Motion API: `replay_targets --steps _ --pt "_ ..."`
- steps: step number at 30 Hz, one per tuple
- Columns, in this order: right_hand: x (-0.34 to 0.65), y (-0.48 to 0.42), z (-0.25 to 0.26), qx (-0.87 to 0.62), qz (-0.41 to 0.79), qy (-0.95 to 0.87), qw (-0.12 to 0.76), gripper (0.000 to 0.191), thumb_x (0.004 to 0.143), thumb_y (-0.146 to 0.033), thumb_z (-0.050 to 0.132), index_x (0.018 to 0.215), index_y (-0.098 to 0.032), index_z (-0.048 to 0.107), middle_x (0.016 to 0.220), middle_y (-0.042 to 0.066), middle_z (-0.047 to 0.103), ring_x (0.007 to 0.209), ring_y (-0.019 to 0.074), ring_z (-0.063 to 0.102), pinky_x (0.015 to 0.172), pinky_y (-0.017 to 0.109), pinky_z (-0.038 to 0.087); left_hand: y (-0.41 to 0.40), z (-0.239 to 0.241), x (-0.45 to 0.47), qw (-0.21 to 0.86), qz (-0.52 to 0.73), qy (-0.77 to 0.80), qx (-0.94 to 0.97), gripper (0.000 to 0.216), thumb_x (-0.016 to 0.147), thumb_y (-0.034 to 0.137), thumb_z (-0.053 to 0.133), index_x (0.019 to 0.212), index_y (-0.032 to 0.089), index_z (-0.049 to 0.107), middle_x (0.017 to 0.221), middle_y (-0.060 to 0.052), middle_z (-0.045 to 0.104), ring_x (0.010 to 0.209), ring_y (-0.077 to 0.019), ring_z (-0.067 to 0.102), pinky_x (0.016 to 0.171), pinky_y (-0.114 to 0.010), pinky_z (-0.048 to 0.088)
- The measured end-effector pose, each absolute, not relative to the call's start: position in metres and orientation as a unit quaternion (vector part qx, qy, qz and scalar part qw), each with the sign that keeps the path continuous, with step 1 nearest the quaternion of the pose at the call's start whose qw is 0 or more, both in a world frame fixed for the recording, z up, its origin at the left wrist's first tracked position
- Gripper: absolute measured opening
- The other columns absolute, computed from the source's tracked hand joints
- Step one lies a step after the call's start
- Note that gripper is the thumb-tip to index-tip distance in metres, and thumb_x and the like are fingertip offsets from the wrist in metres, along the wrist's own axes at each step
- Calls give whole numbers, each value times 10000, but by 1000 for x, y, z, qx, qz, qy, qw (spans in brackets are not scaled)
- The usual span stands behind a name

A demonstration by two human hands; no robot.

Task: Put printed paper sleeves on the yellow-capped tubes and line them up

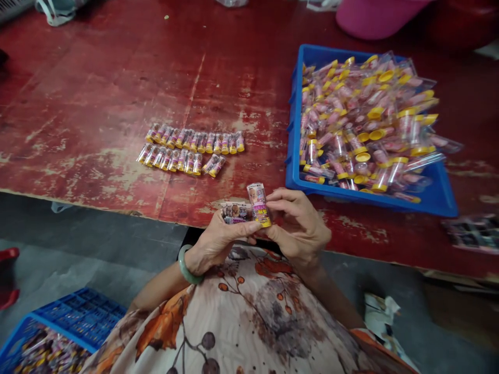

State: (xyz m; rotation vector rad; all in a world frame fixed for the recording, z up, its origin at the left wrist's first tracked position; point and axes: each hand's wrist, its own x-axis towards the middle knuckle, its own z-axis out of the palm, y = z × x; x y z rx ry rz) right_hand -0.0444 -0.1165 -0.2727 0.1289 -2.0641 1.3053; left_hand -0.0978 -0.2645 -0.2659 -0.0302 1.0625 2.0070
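Note:
In front of my body, my left hand [218, 236] is closed around a small stack of printed paper labels [237, 212], its thumb against the yellow end of a small tube [258, 203]. The tube is clear with a printed label showing on it, standing nearly upright. On its other side, my right hand [300, 226] grips it between thumb and fingers. Beyond my hands, two rows of labelled tubes [195, 140] with yellow ends lie on the red table [97, 93]. A pair of tubes [214, 165] sits at the right end of the nearer row.
A blue tray [293, 150] heaped with yellow-capped tubes [362, 124] stands at the right. Behind it is a pink bucket [378, 18]. Dark printed sheets [473, 232] lie at the right edge. A blue crate [78, 314] of tubes is low at left.

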Motion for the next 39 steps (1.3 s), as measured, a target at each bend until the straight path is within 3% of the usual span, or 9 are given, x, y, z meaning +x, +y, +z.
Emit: replay_targets --steps 6,17,39 --pt "-42 -116 -273 75 467 -805 358 292 792 -170 688 1079 -229 691 1035 63 660 949 226 641 794 387 560 -265 -269 -98 417 809 414 -19 232 698 313 811 848 154 733 763 -27 712 581 -114 622 514 -215 512" --pt "-40 -130 -274 92 423 -797 421 385 830 -29 607 1168 -198 682 1102 97 659 875 194 665 645 293 577 -261 -266 -93 394 823 408 -28 237 676 290 833 839 154 726 733 -9 705 592 -110 644 494 -180 488" --pt "-36 -129 -284 88 394 -808 428 436 844 -13 597 1223 -220 662 1125 106 653 914 206 663 675 308 593 -258 -267 -91 391 822 411 -49 280 648 290 849 834 136 707 741 -5 671 592 -94 602 490 -185 482"
